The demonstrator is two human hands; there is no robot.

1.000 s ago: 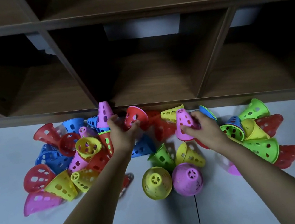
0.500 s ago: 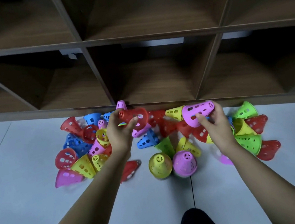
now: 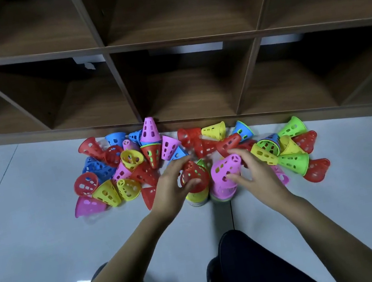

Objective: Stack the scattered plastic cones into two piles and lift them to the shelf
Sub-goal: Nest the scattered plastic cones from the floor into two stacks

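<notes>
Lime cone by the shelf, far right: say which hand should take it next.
Right, probably. The right hand, gripping a pink cone, is on the same side as the lime cone. The left hand, gripping a red cone, is farther away.

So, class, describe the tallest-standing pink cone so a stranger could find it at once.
Start at the wooden shelf and follow the upright divider left of its middle bay down to the floor. At its foot stands a pink cone, narrow end up, capping a short stack; its neighbours lie tipped over.
</notes>
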